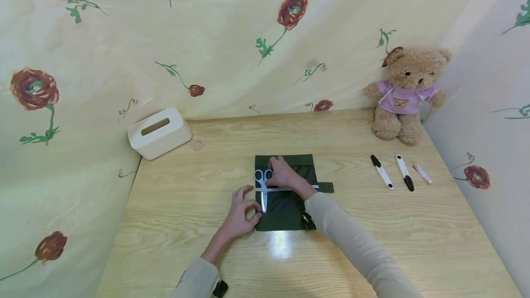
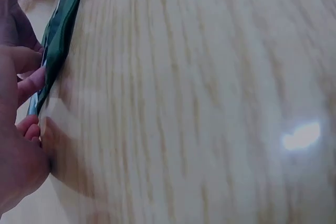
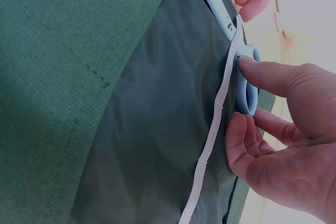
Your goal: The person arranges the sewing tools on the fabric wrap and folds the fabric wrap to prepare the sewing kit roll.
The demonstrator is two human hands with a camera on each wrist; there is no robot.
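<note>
Light-blue-handled scissors (image 1: pixel 264 201) lie along the left side of a dark green fabric roll-up pouch (image 1: pixel 285 222), blades toward me. A white elastic band (image 3: pixel 216 114) crosses the pouch and passes over the scissors below their finger loops. With thumb and fingers my right hand (image 1: pixel 285 174) grips the scissors' handle loops (image 3: pixel 247 90). My left hand (image 1: pixel 239 213) holds the pouch's left edge beside the blades, thumb and forefinger meeting there. In the left wrist view, its fingers (image 2: pixel 32 85) touch the green edge.
Two black-and-white pens (image 1: pixel 382 172) and a small pink stick (image 1: pixel 423 174) lie at the right. Behind them sits a teddy bear (image 1: pixel 407 98). A white tissue box (image 1: pixel 160 133) and a pink ring (image 1: pixel 198 144) stand back left. A snap tab (image 1: pixel 326 187) sticks out from the pouch.
</note>
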